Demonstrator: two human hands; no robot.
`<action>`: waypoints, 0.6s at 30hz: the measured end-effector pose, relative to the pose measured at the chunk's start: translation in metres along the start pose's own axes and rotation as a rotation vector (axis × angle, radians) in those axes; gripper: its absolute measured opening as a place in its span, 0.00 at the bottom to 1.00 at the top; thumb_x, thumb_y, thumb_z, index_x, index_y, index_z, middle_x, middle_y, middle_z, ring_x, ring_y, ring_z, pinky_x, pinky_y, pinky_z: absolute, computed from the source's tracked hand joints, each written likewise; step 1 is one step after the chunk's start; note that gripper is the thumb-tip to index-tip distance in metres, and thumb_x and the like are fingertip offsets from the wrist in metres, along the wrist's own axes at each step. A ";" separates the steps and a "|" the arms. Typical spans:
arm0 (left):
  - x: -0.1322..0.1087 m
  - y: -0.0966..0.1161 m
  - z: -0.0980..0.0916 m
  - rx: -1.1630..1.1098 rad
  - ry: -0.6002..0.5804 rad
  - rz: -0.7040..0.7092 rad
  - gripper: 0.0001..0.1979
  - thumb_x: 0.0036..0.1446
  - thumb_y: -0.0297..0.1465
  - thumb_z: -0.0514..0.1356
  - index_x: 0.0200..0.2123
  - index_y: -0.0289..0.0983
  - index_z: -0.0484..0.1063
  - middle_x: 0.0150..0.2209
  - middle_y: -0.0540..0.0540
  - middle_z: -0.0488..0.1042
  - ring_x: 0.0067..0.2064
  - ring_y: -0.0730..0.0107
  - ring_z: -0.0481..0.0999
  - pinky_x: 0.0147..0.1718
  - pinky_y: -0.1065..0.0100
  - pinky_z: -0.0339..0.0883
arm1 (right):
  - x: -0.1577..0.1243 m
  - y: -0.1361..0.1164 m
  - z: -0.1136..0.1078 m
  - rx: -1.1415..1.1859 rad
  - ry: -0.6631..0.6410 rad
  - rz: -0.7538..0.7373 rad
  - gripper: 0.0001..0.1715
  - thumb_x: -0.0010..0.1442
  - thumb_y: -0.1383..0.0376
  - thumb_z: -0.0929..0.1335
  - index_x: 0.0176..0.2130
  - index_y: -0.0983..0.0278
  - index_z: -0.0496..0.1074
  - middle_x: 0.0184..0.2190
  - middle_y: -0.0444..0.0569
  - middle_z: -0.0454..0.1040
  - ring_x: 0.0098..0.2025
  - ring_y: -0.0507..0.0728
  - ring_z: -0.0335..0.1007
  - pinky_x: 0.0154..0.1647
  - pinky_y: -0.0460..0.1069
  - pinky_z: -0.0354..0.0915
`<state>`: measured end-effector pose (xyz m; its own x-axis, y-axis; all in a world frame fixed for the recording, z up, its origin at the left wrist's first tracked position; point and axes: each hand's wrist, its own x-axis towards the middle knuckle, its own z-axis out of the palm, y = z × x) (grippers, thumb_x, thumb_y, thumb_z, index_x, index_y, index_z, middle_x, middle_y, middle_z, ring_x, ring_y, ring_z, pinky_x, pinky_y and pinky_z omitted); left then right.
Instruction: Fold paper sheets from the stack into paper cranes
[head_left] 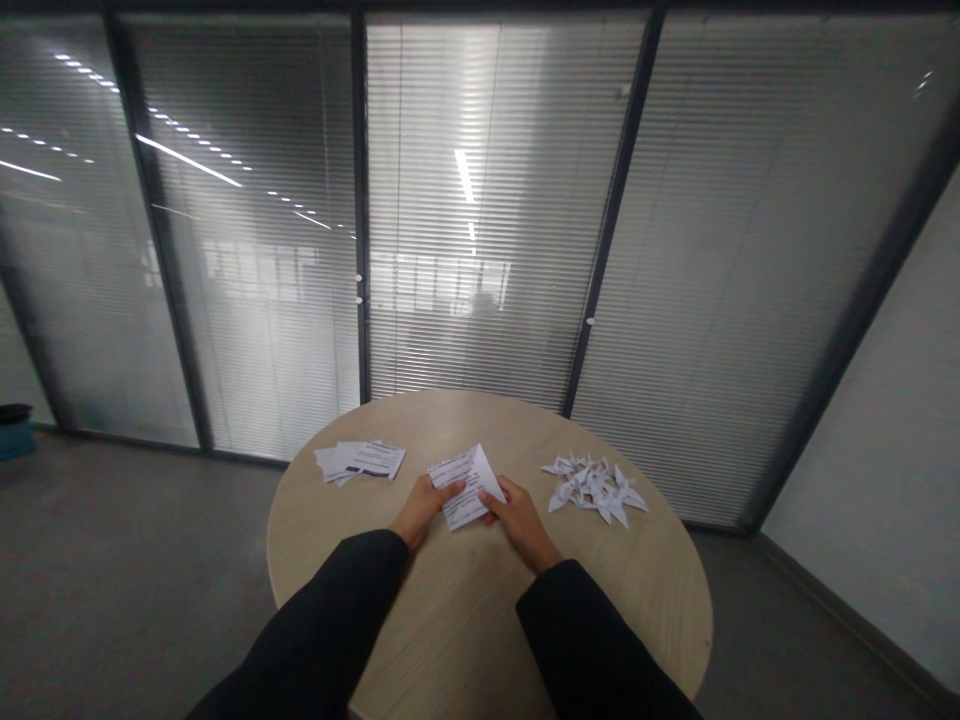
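A printed sheet of paper [469,485], partly folded with one corner turned up, lies on the round wooden table [450,620]. My left hand [421,508] pinches its left edge, thumb on top. My right hand [519,518] grips its right lower edge with fingers curled on the fold. Both arms wear black sleeves.
A small stack of printed sheets [360,461] lies to the left on the table. A pile of several folded white paper cranes [596,487] sits to the right. Glass partitions with blinds [480,220] stand behind the table. A dark bin [15,428] is at far left on the floor.
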<state>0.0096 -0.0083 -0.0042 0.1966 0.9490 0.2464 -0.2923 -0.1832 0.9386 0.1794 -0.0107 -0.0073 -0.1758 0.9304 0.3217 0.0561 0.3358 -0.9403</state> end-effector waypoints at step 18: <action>-0.001 -0.003 -0.001 -0.023 -0.194 -0.212 0.20 0.42 0.34 0.68 0.39 0.28 0.76 0.38 0.36 0.78 0.37 0.59 0.77 0.40 0.60 0.69 | 0.007 0.009 -0.014 0.123 0.324 -0.078 0.23 0.48 0.53 0.70 0.41 0.63 0.69 0.29 0.49 0.76 0.30 0.58 0.73 0.28 0.49 0.67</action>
<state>0.0098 -0.0088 -0.0078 0.4305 0.8982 0.0889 -0.2463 0.0221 0.9689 0.1920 0.0011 -0.0120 0.1473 0.9076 0.3932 -0.0678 0.4058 -0.9114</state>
